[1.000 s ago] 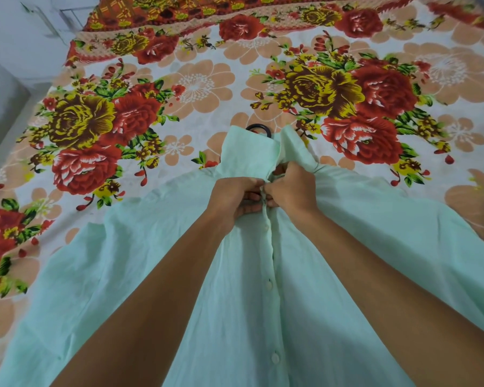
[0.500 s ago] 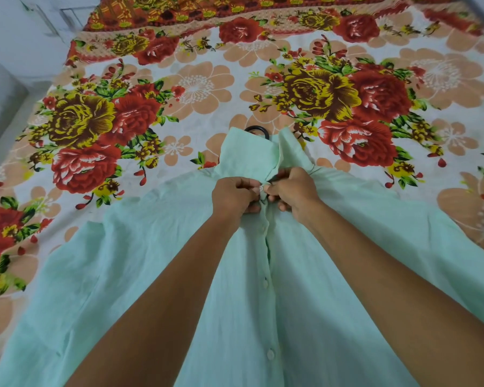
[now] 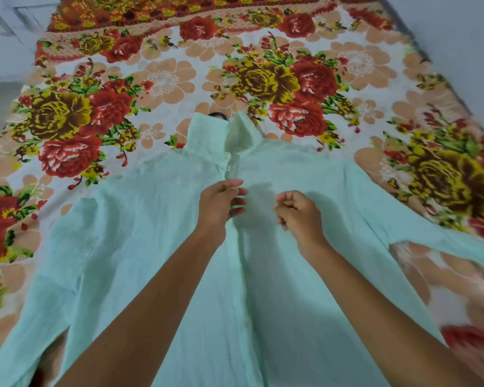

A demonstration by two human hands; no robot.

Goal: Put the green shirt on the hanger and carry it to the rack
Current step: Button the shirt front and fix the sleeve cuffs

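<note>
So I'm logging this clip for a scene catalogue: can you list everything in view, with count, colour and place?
green shirt: one, pale mint green, spread front-up across the bed, collar standing up at the far end
hanger: one, only a dark hook showing just beyond the collar
bedsheet: one, white with red, yellow and peach flowers, covering the bed
floor: pale grey, far left beside the bed
left hand: one, over the shirt's chest, fingers loosely open
right hand: one, beside it, fingers curled, holding nothing visible

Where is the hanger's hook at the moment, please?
In the head view, the hook peeks out just above the shirt collar, centre frame, lying on the floral bedsheet beyond both hands.
</note>
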